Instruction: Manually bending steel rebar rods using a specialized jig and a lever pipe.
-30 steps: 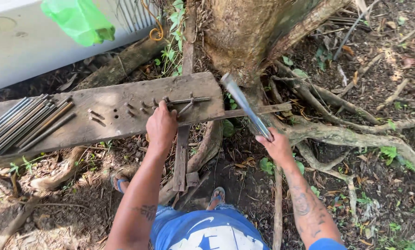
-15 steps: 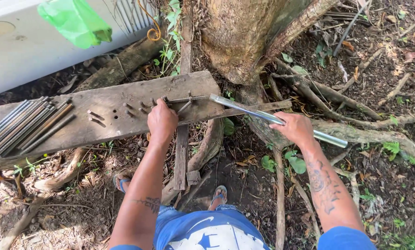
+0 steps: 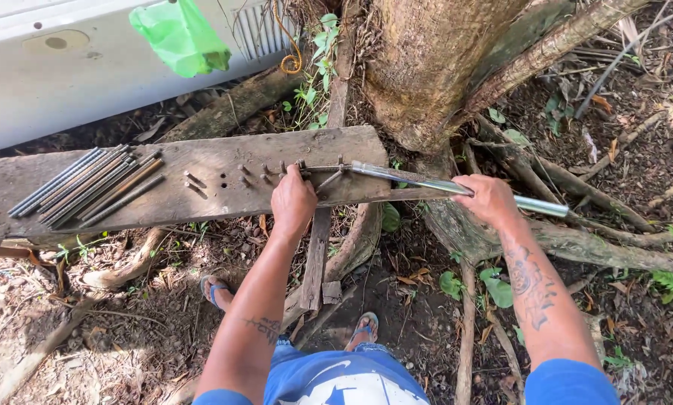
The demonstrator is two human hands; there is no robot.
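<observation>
A weathered wooden plank lies across the ground with several short metal pegs standing in it. My left hand presses down on the plank and pinches a thin steel rod bent among the pegs. My right hand grips a long shiny metal pipe that lies nearly level, its left end slipped over the rod by the plank's right end. A bundle of straight ribbed steel rods rests on the plank's left part.
A thick tree trunk rises just behind the plank's right end, with roots spreading right. A white metal box and a green plastic bag are at the back left. My sandalled feet stand on leaf litter.
My right hand has swung the pipe from pointing up and left down to nearly level, pointing right. The left hand has stayed on the plank.
</observation>
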